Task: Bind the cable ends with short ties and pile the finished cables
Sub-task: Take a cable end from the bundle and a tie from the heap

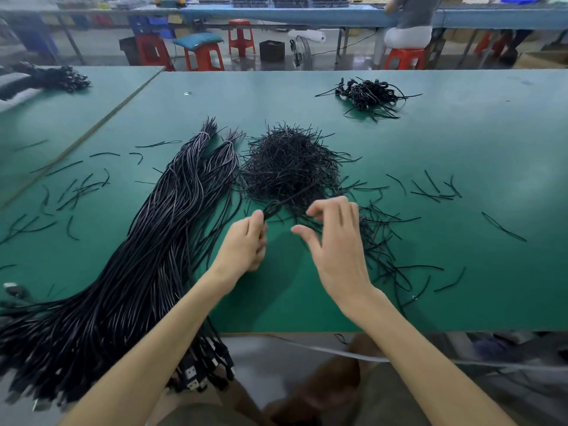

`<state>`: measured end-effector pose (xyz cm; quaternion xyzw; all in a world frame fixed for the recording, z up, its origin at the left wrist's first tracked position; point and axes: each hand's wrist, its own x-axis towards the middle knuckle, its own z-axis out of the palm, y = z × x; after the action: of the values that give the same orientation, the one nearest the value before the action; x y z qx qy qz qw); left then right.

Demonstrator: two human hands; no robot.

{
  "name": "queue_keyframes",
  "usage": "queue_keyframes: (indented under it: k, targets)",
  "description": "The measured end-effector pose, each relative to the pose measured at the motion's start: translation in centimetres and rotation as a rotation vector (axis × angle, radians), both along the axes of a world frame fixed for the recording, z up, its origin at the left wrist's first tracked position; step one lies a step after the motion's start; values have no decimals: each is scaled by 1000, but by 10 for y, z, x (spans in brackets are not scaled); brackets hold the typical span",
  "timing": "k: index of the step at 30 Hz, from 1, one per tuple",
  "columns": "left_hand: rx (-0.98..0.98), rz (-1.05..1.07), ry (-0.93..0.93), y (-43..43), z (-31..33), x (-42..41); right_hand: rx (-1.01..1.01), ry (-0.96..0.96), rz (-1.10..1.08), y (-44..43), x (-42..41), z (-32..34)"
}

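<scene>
1. My left hand (246,244) pinches a cable end (272,210) — just in front of the tie heap (289,164).
2. My right hand (335,244) hovers beside it, fingers spread.
3. Finished cables (368,93) lie far right — well apart.

- A factory assembly workshop.
- Long workbenches topped with green mats (461,133) stand in rows.
- Bulk stock lies out: a thick bundle of long black cables (123,272) and a heap of short black ties (289,167).
- Red plastic stools (204,56), blue storage bins (156,26), and another person (412,13) seated at a long blue bench (307,16) fill the background.
</scene>
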<state>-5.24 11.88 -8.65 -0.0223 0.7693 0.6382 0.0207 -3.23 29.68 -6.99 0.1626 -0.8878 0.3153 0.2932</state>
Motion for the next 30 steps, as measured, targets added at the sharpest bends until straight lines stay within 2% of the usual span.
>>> queue_keyframes:
  k: [1, 2, 4, 6, 11, 14, 17, 21, 24, 26, 30]
  targets:
    - [33, 16, 16, 1, 0, -3, -82, -114, -9, 1, -2, -2]
    - [59, 29, 33, 4, 0, -5, -47, -225, -54, 1, -5, -6]
    - [108, 64, 53, 12, -3, -6, 172, -380, -166, 1, -9, -16]
    - [154, 109, 52, 19, -7, -8, 265, -497, -217, -3, -12, -23]
    - [85, 92, 121, 22, -15, -6, 388, -483, -249, -14, -15, -30]
    - [148, 116, 122, 18, -14, -4, 409, -496, -224, -14, -14, -27]
    - [168, 129, 108, 17, -14, -4, 259, -506, -206, -7, -10, -26]
    - [61, 99, 120, 21, -14, -4, -292, -572, -133, -3, -7, -22]
    - [-74, 103, 125, 26, -14, -6, -533, -586, -84, -13, -9, -21]
    - [-131, 81, 126, 28, -15, -7, -614, -617, -41, -22, -10, -23]
    - [-155, 3, 154, 26, -16, -6, -579, -642, -21, -30, -12, -30]
